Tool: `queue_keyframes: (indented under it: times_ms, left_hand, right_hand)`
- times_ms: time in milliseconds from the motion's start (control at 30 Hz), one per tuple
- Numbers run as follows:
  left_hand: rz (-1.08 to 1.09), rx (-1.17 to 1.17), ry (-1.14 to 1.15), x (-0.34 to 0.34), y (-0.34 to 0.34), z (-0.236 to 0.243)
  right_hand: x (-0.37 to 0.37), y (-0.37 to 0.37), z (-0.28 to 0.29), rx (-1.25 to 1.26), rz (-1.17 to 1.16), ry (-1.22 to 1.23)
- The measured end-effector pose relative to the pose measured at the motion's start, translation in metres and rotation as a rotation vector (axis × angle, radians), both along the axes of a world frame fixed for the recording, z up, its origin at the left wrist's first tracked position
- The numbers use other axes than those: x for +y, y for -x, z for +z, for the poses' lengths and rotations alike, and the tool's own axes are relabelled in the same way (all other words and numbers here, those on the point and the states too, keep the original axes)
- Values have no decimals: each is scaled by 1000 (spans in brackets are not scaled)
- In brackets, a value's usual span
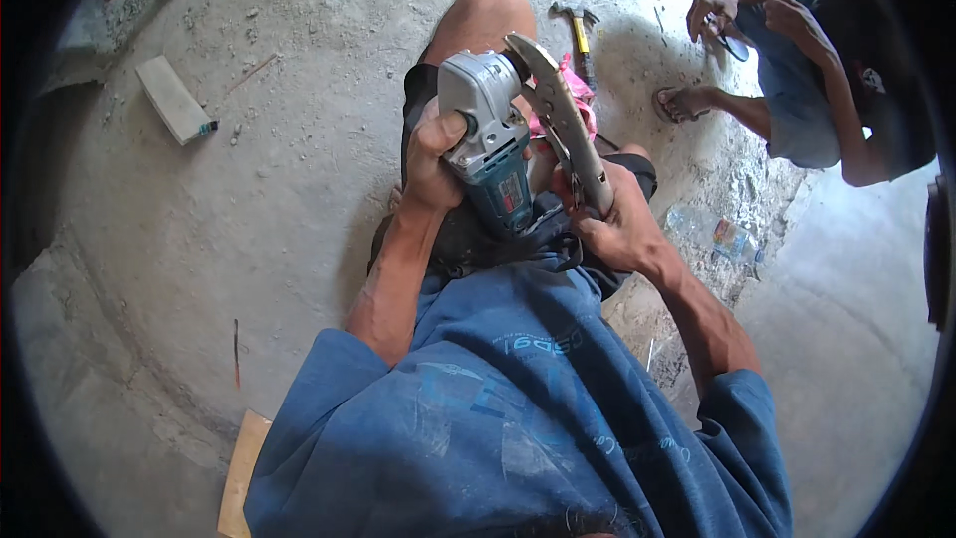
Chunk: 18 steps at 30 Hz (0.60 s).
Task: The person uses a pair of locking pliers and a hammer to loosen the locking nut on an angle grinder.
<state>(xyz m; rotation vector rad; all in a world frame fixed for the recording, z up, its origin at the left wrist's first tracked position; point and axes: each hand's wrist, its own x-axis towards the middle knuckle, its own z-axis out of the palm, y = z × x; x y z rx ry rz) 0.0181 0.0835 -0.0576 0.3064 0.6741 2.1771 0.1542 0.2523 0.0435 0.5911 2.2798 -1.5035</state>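
An angle grinder (503, 179), with a silver gear head and a teal body, is held over my lap. My left hand (434, 161) is closed round it, the thumb pressed on the side of the gear head. My right hand (627, 224) grips the lower end of metal locking pliers (578, 134), which slant up and to the left. Their upper jaw end is at the dark spindle side of the grinder's head. Whether the jaws bite on the spindle is hard to see. Behind the pliers lies something bright pink (583, 105), perhaps plastic or cloth.
Beyond my knee lies a hammer (584, 45) with a yellow and black handle. At the right, another person (797, 90) sits close by, hands together. A clear bottle (735, 241) lies on the dusty floor. A wood block (174, 102) is at the left, a board (242, 473) at lower left.
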Motion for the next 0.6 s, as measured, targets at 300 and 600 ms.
queue_keyframes:
  times_ms: [300, 600]
  left_hand:
    - [80, -83, 26, 3, -5, 18]
    - [-12, -64, -72, -7, -6, -7]
  right_hand:
    - [2, -1, 4, -15, -107, 9]
    - [-13, 18, 35, -241, -11, -254]
